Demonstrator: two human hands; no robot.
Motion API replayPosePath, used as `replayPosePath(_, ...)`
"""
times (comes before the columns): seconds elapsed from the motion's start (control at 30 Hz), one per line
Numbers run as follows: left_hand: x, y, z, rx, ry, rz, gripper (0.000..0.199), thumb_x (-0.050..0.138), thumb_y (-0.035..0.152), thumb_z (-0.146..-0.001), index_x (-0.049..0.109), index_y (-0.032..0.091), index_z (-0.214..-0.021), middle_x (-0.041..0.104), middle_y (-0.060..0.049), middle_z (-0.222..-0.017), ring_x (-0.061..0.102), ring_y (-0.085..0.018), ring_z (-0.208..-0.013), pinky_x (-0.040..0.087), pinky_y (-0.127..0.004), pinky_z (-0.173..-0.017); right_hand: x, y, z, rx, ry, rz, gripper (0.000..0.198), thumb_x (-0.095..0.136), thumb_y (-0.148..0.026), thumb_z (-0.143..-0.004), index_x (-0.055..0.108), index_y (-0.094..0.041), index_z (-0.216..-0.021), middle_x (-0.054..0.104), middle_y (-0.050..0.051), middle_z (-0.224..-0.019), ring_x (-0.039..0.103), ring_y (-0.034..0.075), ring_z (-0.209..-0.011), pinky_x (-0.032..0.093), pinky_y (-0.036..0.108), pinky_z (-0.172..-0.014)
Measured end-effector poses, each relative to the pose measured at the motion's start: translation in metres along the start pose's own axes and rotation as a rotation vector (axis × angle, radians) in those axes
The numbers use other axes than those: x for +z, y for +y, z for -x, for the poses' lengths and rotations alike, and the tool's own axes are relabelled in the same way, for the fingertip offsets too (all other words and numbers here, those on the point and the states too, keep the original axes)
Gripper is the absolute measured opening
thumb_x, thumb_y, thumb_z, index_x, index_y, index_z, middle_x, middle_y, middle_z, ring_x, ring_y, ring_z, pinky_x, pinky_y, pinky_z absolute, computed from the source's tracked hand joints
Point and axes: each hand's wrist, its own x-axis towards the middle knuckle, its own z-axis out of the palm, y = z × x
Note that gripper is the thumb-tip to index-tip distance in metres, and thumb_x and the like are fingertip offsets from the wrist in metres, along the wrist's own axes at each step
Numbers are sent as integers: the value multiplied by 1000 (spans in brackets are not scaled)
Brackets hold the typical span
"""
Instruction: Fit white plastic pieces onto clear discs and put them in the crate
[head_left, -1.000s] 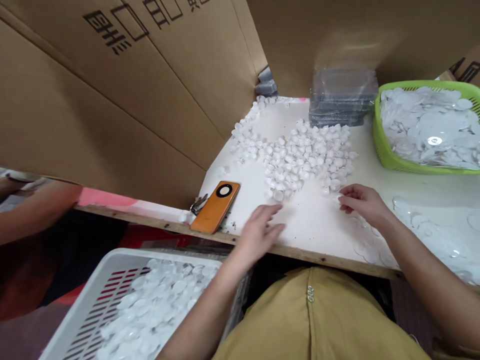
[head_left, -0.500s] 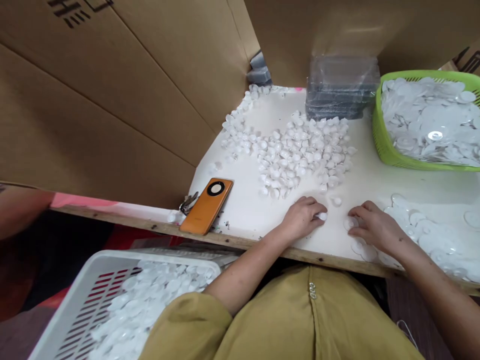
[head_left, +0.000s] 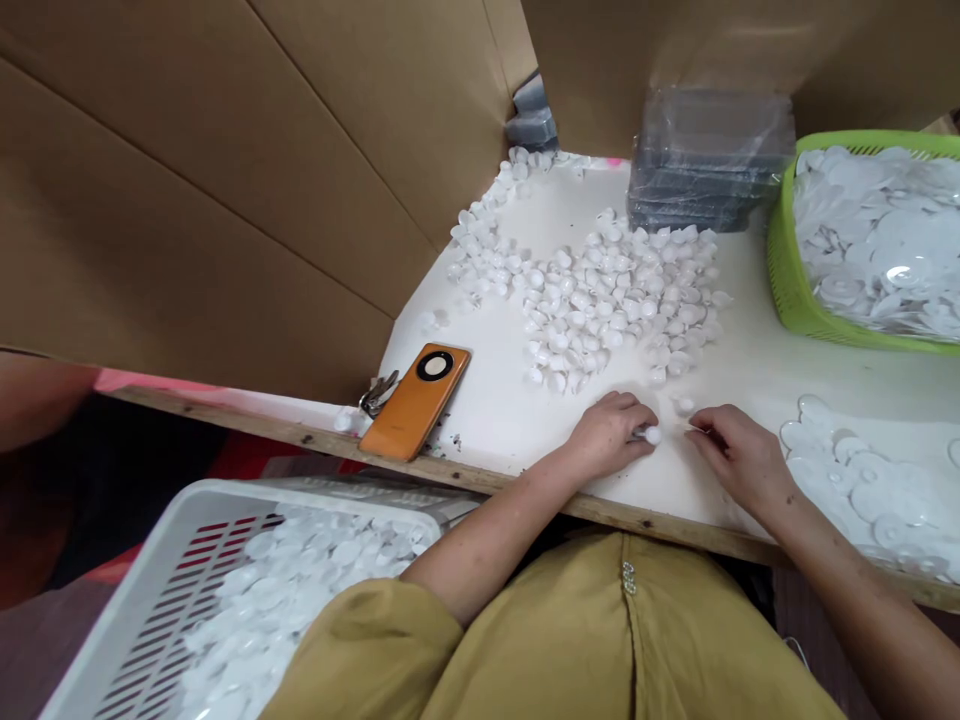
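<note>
My left hand (head_left: 611, 435) rests low over the white tabletop, its fingers closed around a small white plastic cap (head_left: 652, 436) that pokes out toward the right. Facing it, my right hand (head_left: 739, 455) pinches a thin clear plastic disc (head_left: 696, 429), seen nearly edge-on and mostly hidden by the fingers. A narrow gap separates the two pieces. One loose cap (head_left: 683, 405) lies just beyond the hands. Farther back spreads a heap of white caps (head_left: 622, 290). To the right of my right hand lie several overlapping clear discs (head_left: 874, 485).
A green basket (head_left: 784, 270) full of clear discs stands at the right rear, beside plastic-wrapped grey blocks (head_left: 705, 190). Cardboard (head_left: 225, 200) walls the left. An orange phone (head_left: 409, 410) and keys (head_left: 377, 393) lie near the front edge; a white crate (head_left: 187, 495) of white pieces sits below.
My right hand has lifted the disc from the tabletop and brought it left, closer to the cap in my left hand. The view has shifted slightly.
</note>
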Motion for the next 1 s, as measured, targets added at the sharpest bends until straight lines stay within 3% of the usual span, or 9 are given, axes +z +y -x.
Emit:
replayPosePath(0.13,1,0,-1,-8,9,-3,25,70,29,-77,66,19,-100,62,-5,-92,55,-21,-89,45,-31,-79,10,-9,-2,-45,-33,-77,20,47,-34,-93,64,-24,-94,66,9,-97,63,22,-92,51,35,-79)
replayPosePath(0.23,0,-1,-1,-5,-8,0,27,71,29,-76,67,19,-100,62,-5,-93,55,-21,-90,45,-31,-80,14,-9,-2,15,-34,-149,21,51,-37,-91,65,-23,-87,66,8,-94,63,22,-90,50,35,-79)
replayPosePath(0.37,-1,0,-2,-13,-24,-11,26,71,30,-76,66,20,-100,62,-5,-94,55,-22,-91,45,-31,-79,18,-4,-7,265,-64,-284,23,64,-43,-79,60,-22,-72,64,6,-85,60,20,-78,47,33,-70)
replayPosePath(0.53,-3,2,-2,-15,-38,-13,26,70,30,-77,66,19,-100,62,-5,-93,55,-22,-91,44,-31,-80,20,-2,-14,558,-119,-553,38,77,-46,-62,56,-20,-80,59,0,-74,52,14,-61,43,28,-57)
replayPosePath(0.63,-4,2,-2,-9,-38,-4,24,69,31,-77,65,19,-98,61,-5,-93,55,-21,-91,44,-31,-81,19,-5,-17,582,-115,-622,42,79,-42,-57,58,-19,-85,59,0,-74,53,14,-63,45,27,-56)
replayPosePath(0.73,-4,2,-2,5,-32,-8,24,68,33,-78,65,19,-97,61,-5,-92,55,-22,-90,44,-31,-79,18,-9,-19,564,-172,-700,39,77,-42,-62,61,-18,-89,58,-1,-69,52,13,-59,45,26,-53)
replayPosePath(1.0,-2,2,-3,23,-15,-32,29,61,46,-83,64,18,-88,61,-5,-88,55,-21,-86,44,-31,-77,24,-18,-25,634,-222,-670,35,76,-44,-63,57,-17,-76,58,-1,-55,54,13,-48,42,23,-44)
